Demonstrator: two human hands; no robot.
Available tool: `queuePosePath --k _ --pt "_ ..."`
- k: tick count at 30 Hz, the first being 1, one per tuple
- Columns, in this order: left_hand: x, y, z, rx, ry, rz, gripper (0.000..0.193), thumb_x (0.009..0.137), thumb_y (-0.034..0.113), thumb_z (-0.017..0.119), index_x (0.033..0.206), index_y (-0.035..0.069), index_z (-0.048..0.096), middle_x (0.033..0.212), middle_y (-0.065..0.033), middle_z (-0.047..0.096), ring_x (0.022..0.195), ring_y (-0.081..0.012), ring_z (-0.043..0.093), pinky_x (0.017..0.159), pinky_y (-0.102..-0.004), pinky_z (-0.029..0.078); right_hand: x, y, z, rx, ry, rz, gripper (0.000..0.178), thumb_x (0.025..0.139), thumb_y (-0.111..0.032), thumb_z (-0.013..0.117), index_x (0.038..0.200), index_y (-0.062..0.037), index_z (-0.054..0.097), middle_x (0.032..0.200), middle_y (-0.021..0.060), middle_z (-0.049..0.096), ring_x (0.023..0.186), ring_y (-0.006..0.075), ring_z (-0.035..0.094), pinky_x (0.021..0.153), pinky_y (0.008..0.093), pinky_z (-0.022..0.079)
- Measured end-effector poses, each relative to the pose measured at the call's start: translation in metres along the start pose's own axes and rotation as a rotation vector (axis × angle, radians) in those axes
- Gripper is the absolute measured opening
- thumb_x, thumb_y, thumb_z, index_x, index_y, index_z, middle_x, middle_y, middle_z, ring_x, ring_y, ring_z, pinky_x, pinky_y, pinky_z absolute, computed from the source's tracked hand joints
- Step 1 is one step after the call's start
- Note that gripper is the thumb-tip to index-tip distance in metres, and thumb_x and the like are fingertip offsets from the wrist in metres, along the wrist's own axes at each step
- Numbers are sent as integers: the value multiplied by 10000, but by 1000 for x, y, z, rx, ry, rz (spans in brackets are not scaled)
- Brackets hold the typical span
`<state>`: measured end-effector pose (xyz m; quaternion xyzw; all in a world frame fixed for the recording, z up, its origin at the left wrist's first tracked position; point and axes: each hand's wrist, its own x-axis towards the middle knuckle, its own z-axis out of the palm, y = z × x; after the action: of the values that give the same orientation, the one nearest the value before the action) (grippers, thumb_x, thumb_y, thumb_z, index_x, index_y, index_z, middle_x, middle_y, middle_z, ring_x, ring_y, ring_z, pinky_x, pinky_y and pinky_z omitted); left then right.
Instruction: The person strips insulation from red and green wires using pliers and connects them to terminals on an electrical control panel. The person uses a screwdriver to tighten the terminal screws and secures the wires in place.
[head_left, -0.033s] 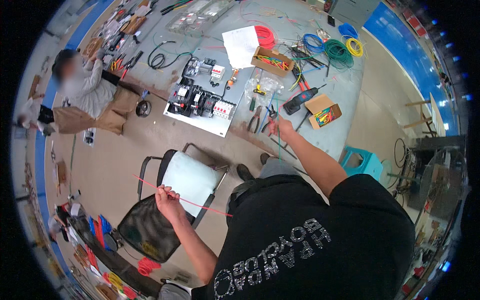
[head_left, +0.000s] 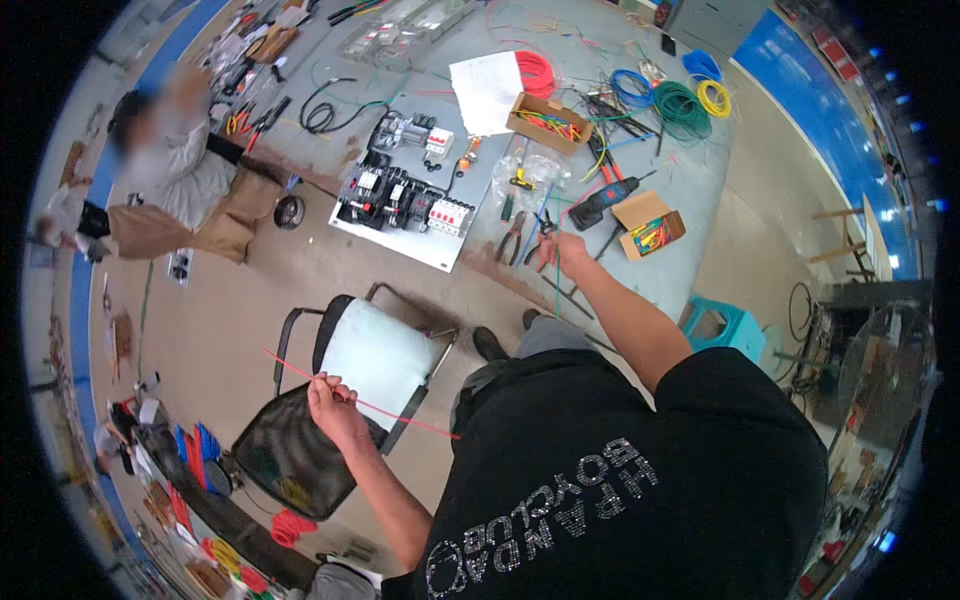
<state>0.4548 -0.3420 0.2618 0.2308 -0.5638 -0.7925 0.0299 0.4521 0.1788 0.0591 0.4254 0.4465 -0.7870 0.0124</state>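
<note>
My left hand (head_left: 336, 405) is out over the chair, its fingers closed around a thin red wire (head_left: 400, 418). One end of the wire sticks out past my fingers to the upper left, and the other runs back toward my shirt. At the table's front edge, my right hand (head_left: 566, 252) is closed on small pliers (head_left: 546, 228) with a dark head. My fingers partly hide their handles. Another pair of pliers (head_left: 512, 237) lies just left of it. A cordless drill (head_left: 605, 202) rests beyond my right hand, beside an open carton of coloured pieces (head_left: 655, 236).
A white panel with black electrical parts (head_left: 400, 205) sits at the table's edge. Wire coils (head_left: 682, 108), a paper sheet (head_left: 486, 92) and another carton (head_left: 545, 125) lie farther back. The chair (head_left: 370, 345) stands left of my legs, a turquoise stool (head_left: 725, 325) right. Someone in grey (head_left: 180, 180) works at left.
Both my hands stay nearly in place, the left still gripping the red wire. The view has shifted slightly. At left, the other person's head and upper body have moved.
</note>
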Motion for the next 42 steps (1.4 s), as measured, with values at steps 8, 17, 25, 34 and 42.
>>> queuePosePath --k 8,17,25,34,42 --pt "-73 6 34 376 -191 89 174 1030 153 522 1073 9 611 792 -46 637 537 -79 496 503 -230 425 -1 16 48 -547 -378 -76 297 973 -300 608 1124 -50 661 893 57 685 762 137 660 622 290 529" --pt "-153 -97 158 664 -700 -257 195 1026 172 529 1080 30 651 757 11 609 574 -43 471 512 -216 388 -194 -27 70 -454 -990 104 360 997 -382 591 943 -44 700 693 -30 587 588 53 518 517 228 412" --pt "-175 -128 139 1039 -710 -110 197 1009 175 554 999 -2 640 713 -50 588 645 -133 540 624 -300 454 -127 2 -12 -205 -657 285 386 988 -410 587 963 -34 675 677 19 599 558 103 556 512 242 457" --pt "-194 -118 25 773 -119 -332 185 1013 204 561 1019 31 627 685 14 532 597 -59 450 533 -226 344 36 69 -58 -1227 45 -223 324 807 -387 742 847 -66 726 785 145 700 740 240 693 689 397 542" --pt "-196 -116 2 724 -18 -358 201 1014 219 566 1045 30 626 684 13 539 566 -42 427 500 -221 327 71 59 34 -1280 204 -219 348 787 -365 707 959 -63 735 941 172 727 952 342 691 833 467 542"
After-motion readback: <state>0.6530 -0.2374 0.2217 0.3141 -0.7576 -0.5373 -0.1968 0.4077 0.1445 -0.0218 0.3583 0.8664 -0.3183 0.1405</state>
